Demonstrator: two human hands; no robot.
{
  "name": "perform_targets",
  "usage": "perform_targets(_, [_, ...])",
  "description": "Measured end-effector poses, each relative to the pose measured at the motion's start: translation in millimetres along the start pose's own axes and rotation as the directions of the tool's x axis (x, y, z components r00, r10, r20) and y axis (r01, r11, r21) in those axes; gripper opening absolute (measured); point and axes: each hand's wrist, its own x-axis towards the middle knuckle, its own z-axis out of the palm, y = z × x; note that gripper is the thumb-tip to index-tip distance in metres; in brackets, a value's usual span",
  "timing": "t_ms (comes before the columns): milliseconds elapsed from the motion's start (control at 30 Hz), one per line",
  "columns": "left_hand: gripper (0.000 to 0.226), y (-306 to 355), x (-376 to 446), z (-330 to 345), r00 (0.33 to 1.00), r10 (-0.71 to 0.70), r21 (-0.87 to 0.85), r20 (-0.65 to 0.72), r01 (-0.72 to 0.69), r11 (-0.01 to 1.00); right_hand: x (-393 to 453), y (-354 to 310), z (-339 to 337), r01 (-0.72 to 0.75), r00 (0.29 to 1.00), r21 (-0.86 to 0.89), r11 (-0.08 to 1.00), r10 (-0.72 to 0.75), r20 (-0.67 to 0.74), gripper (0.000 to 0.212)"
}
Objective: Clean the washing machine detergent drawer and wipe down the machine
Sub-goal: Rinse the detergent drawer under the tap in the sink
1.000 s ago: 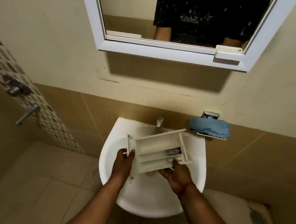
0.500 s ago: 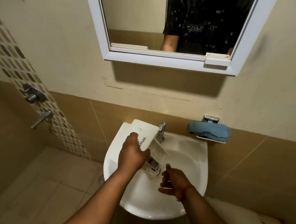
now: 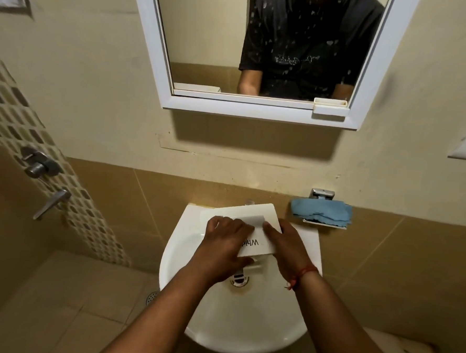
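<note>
The white detergent drawer (image 3: pixel 254 218) stands on end over the white wash basin (image 3: pixel 244 327), its flat front panel with black lettering facing up at me. My left hand (image 3: pixel 222 244) grips the panel's left side. My right hand (image 3: pixel 284 247) holds its right side, a red thread around that wrist. The drawer's compartments point down into the bowl and are mostly hidden by the panel and my hands. A blue cloth (image 3: pixel 321 212) lies on a small wall holder to the right of the basin.
The basin drain (image 3: pixel 239 280) shows just below the drawer. A white-framed mirror (image 3: pixel 258 107) hangs above, reflecting a person in a dark shirt. Shower valve handles (image 3: pixel 40 164) stick out of the tiled wall at left. A floor drain (image 3: pixel 152 297) lies left of the basin.
The drawer went from lying sideways with its compartments showing to standing with its front panel up. My right hand let go briefly and now grips it again. The camera tilted upward.
</note>
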Motion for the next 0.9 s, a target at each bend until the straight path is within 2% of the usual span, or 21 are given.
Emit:
perform_targets(67, [0.066,-2,2,-12,0.999,-0.009,-0.087,-0.046,0.005,0.996,-2,1,2,0.0,0.999,0.034,0.999,0.002,-0.051,0.016])
perform_targets(100, [0.063,-4,4,-17,0.991,-0.068,-0.188,-0.112,0.046,0.981,-3,1,3,0.0,0.996,0.047,0.999,0.004,-0.084,0.018])
perform_targets(133, [0.058,-6,5,-22,0.963,-0.182,-0.309,-0.199,0.115,0.944,-3,2,4,-0.008,0.993,0.068,0.998,0.016,-0.115,0.019])
perform_targets(167, [0.053,-13,6,-22,0.897,-0.355,-0.458,-0.262,0.208,0.864,-3,1,5,-0.017,0.989,0.092,0.996,0.03,-0.144,0.019])
perform_targets(200, [0.051,-20,6,-23,0.801,-0.553,-0.625,-0.23,0.314,0.715,-4,-1,8,-0.026,0.985,0.108,0.994,0.044,-0.164,0.017])
perform_targets(233, [0.05,-27,5,-24,0.711,-0.699,-0.759,-0.077,0.413,0.503,-5,-3,11,-0.029,0.983,0.122,0.992,0.051,-0.178,0.015])
perform_targets(267, [0.05,-32,4,-22,0.659,-0.741,-0.828,0.13,0.483,0.284,-6,-3,13,-0.028,0.981,0.134,0.991,0.053,-0.185,0.014])
perform_targets(300, [0.045,-35,2,-18,0.655,-0.698,-0.849,0.291,0.513,0.127,-6,-3,15,-0.027,0.98,0.136,0.99,0.053,-0.191,0.014])
perform_targets(333, [0.038,-38,0,-16,0.671,-0.639,-0.856,0.376,0.516,0.039,-5,-2,17,-0.017,0.979,0.135,0.991,0.044,-0.2,0.016])
perform_targets(433, [0.025,-40,1,-15,0.707,-0.596,-0.885,0.382,0.466,-0.015,-4,-3,24,0.014,0.971,0.111,0.994,0.013,-0.238,0.022])
perform_targets(567, [0.028,-47,4,-11,0.707,-0.558,-0.855,0.434,0.518,-0.009,-3,-5,30,-0.039,0.962,0.109,0.993,0.066,-0.264,0.017])
perform_targets(633, [0.025,-49,4,-11,0.704,-0.566,-0.863,0.428,0.506,-0.023,-1,-8,31,-0.021,0.96,0.102,0.995,0.049,-0.276,0.019])
perform_targets(767, [0.023,-52,10,-13,0.708,-0.595,-0.897,0.38,0.44,-0.05,4,-13,31,0.034,0.954,0.087,0.996,-0.006,-0.299,0.049])
perform_targets(900, [0.032,-52,18,-10,0.698,-0.585,-0.868,0.413,0.496,-0.021,5,-7,34,-0.042,0.947,0.097,0.994,0.071,-0.314,0.092])
